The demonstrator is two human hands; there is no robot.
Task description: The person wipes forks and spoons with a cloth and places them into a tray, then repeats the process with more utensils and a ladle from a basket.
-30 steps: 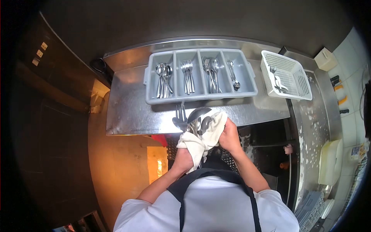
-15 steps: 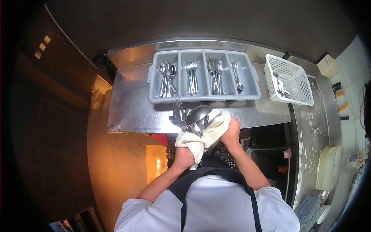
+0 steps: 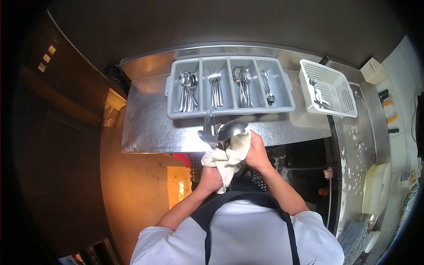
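Observation:
A cream cloth (image 3: 226,160) is bunched around a bundle of metal cutlery (image 3: 211,128) in front of the steel counter's near edge. My left hand (image 3: 211,179) is closed on the lower left of the cloth, around the hidden handles. On the right, my right hand (image 3: 256,151) grips the cloth's other end, close to a large serving spoon (image 3: 233,129) whose bowl is partly covered. Beyond the hands stands a grey four-compartment tray (image 3: 229,114) with spoons (image 3: 188,92), forks (image 3: 215,88), more forks (image 3: 242,86) and small spoons (image 3: 267,88).
A white perforated basket (image 3: 340,95) with a few utensils is at the right of the steel counter (image 3: 143,119). Farther right are a wet steel surface (image 3: 360,145), a white container (image 3: 376,189) and wall-mounted knives (image 3: 388,112).
My right hand has moved left and inward with its end of the cloth, which now covers part of the large spoon. The view has shifted slightly.

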